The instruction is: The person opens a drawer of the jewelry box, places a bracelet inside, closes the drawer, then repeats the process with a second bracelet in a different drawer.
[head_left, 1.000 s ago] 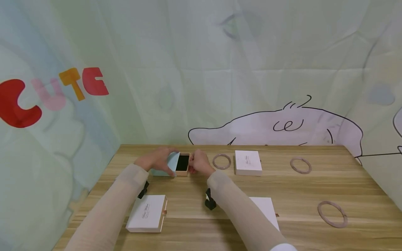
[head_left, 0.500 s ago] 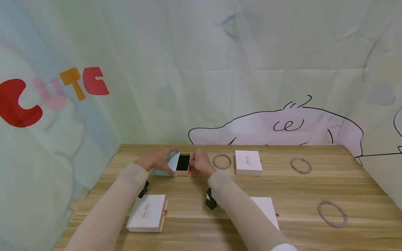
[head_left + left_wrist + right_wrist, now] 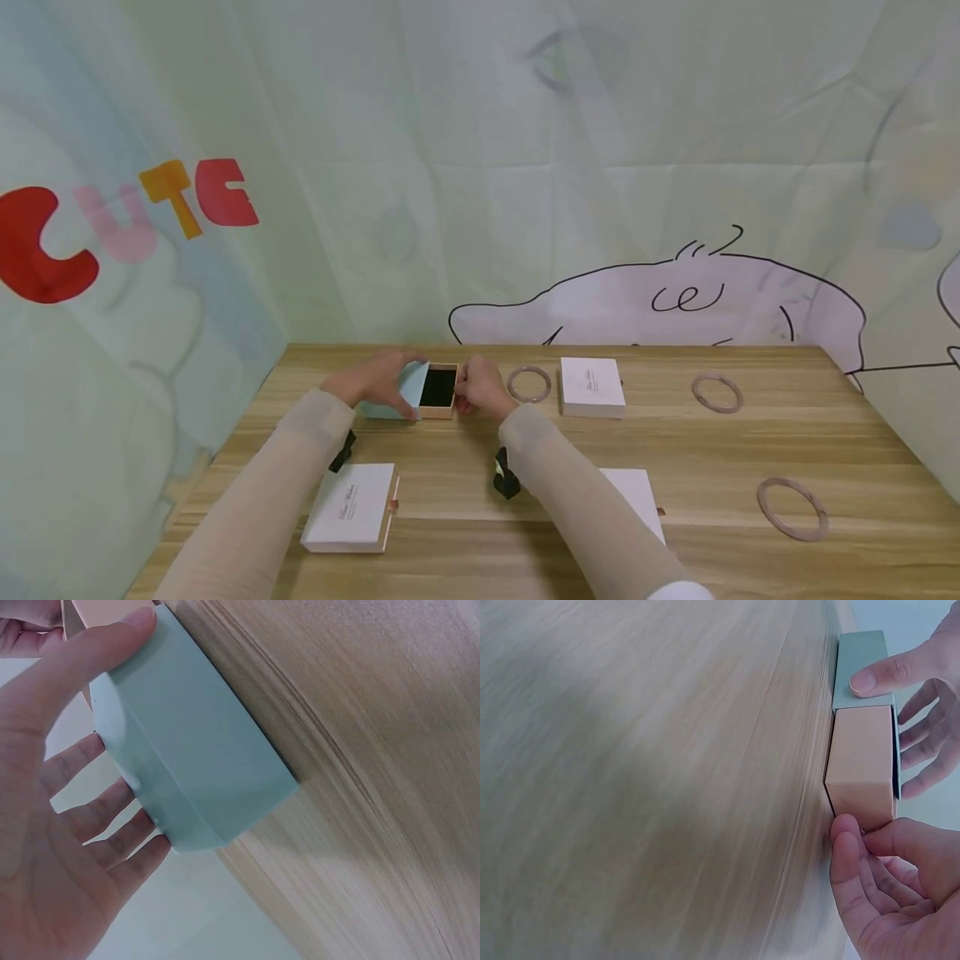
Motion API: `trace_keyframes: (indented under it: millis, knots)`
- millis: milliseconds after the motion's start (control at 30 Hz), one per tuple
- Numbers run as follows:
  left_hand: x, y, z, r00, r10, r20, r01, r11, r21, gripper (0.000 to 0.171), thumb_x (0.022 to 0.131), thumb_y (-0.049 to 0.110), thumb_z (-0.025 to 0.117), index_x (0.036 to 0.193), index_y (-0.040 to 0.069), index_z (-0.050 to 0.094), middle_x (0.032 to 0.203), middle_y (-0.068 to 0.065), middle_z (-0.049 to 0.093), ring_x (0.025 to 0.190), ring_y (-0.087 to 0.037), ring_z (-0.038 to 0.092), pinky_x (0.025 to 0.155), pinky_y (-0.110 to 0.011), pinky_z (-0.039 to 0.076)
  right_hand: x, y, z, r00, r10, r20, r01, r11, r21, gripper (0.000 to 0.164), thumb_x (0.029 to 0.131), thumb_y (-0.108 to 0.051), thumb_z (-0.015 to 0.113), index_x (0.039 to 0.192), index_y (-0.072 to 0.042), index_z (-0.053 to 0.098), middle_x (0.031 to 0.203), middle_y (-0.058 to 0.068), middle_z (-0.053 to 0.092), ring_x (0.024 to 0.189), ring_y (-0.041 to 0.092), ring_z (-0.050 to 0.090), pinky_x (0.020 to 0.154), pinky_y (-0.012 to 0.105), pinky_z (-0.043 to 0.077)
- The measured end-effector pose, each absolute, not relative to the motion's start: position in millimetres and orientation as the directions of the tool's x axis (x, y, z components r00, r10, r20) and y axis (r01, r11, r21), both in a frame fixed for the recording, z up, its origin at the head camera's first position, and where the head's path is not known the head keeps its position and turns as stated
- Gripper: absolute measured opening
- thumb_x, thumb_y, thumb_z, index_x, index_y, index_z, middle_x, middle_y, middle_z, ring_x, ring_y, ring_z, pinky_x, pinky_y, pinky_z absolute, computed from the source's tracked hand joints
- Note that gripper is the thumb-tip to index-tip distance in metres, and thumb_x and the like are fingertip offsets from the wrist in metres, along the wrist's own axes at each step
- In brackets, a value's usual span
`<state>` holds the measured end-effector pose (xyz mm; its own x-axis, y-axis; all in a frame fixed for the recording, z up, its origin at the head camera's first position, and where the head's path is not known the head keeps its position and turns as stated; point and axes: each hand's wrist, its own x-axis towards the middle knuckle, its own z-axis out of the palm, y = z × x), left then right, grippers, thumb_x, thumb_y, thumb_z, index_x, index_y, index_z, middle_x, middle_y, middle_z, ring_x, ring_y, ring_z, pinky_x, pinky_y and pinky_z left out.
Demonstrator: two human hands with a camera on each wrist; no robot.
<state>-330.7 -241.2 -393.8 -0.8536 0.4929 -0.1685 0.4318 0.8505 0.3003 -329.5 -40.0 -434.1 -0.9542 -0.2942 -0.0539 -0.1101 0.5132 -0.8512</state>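
On the table's far left lies a pale blue-green slide-out gift box (image 3: 412,386), its peach drawer (image 3: 861,746) pulled partly out to the right and showing a black lining (image 3: 437,388). My left hand (image 3: 377,383) grips the outer sleeve, with the thumb (image 3: 124,637) on the near side and fingers on the far side, as the left wrist view shows. At the drawer's right end, the thumb and forefinger of my right hand (image 3: 486,390) pinch something small; the pull itself is mostly hidden by the fingertips.
A pinkish bangle (image 3: 511,385) lies right of my right hand, beside a white box (image 3: 591,385). Two more bangles lie farther right, one far back (image 3: 695,392), one nearer (image 3: 762,505). Another white box (image 3: 352,504) sits front left; a third (image 3: 637,496) is partly behind my right sleeve.
My right hand has shifted slightly to the right and the drawer has slid a little farther out with it. My left hand and the sleeve have stayed in place.
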Motion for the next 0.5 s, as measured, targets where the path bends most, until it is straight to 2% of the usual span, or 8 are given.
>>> trace_keyframes:
  millis: [167, 500]
  knots:
    - [-330.3, -241.4, -392.5, -0.852, 0.497, -0.166, 0.438, 0.850, 0.294, 0.095, 0.067, 0.033, 0.093, 0.144, 0.000, 0.048, 0.142, -0.023, 0.050, 0.122, -0.036, 0.049, 0.101, -0.051, 0.041, -327.9, -37.9, -432.2, -0.953, -0.298, -0.044, -0.124, 0.523, -0.843, 0.024, 0.090, 0.010, 0.063, 0.067, 0.006, 0.060, 0.059, 0.018, 0.066, 0.053, 0.029, 0.067, 0.047, 0.028, 0.053]
    - [-329.5, -239.7, -390.4, -0.860, 0.471, -0.197, 0.407, 0.866, 0.292, 0.095, 0.068, 0.033, 0.093, 0.146, 0.003, 0.047, 0.143, -0.022, 0.049, 0.121, -0.034, 0.049, 0.101, -0.051, 0.042, -327.3, -34.4, -431.7, -0.951, -0.305, -0.061, -0.122, 0.547, -0.828, 0.028, 0.090, 0.009, 0.064, 0.064, 0.000, 0.057, 0.055, 0.012, 0.062, 0.046, 0.021, 0.062, 0.046, 0.026, 0.052]
